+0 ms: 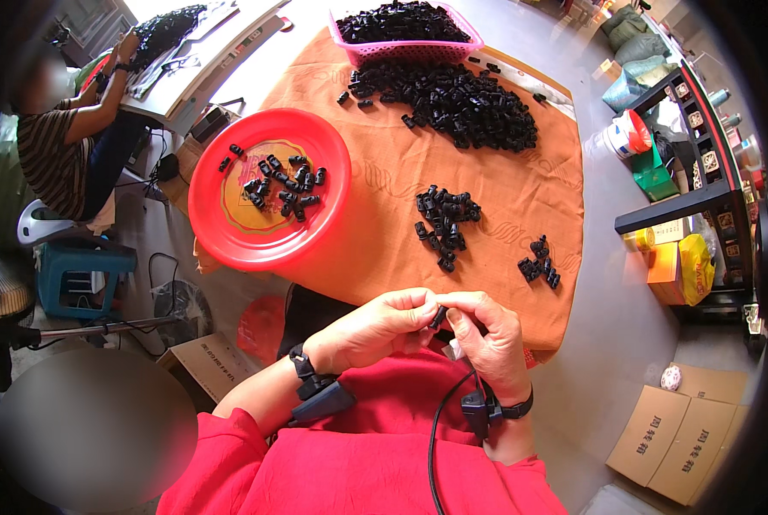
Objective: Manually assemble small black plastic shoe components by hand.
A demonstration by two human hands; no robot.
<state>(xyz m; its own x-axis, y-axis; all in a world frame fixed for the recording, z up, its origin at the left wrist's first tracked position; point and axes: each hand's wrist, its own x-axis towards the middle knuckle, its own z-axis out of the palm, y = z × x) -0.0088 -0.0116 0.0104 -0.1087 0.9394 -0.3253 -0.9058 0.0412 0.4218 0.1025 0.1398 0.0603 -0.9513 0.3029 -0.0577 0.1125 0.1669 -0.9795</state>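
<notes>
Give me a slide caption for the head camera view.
Both hands, left hand and right hand, pinch a small black part above an orange cloth strewn with black parts.

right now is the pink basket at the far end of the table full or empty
Full: the pink basket is heaped above its rim with small black parts.

The person wears a red long-sleeved top, the sleeves pushed up the forearms. Each of the 2 wrists carries a black strap with a small dark device; a thin black cable runs from the right one.
</notes>
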